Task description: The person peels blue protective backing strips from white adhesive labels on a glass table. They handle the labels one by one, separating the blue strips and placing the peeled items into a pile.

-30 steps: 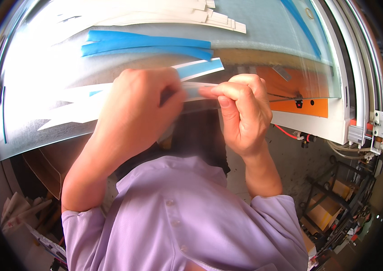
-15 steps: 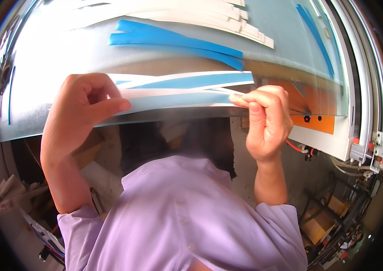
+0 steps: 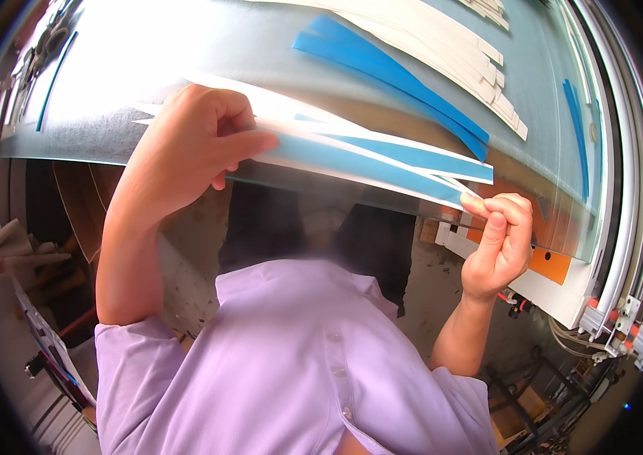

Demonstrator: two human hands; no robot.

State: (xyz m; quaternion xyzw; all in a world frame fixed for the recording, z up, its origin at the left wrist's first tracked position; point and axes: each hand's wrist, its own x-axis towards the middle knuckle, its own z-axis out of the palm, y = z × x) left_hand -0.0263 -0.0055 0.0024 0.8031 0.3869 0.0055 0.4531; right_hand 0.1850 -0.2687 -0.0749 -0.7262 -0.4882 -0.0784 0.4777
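Note:
A long flat strip, light blue with white edges (image 3: 367,168), slants across the front of the glass table. My right hand (image 3: 502,239) pinches its right end between thumb and bent fingers. Farther left along the same strip, my left hand (image 3: 198,152) has its thumb on it and the fingers curled, closed on the strip. A second blue strip with white borders (image 3: 443,159) lies just beyond, crossing it at a narrow angle. White strip ends poke out left of my left hand, which hides the part between.
Plain bright-blue strips (image 3: 405,87) lie fanned on the glass table (image 3: 260,64) farther back. Behind them is a spread of white strips (image 3: 450,57). Narrow blue strips (image 3: 575,133) sit near the right side, by a metal rail (image 3: 625,174). An orange panel (image 3: 550,265) shows below the glass.
The whole view has turned and shifted, so the table's things sit farther right and slant down rightward. Both hands appear farther right, still on the strip, and my right hand is lower.

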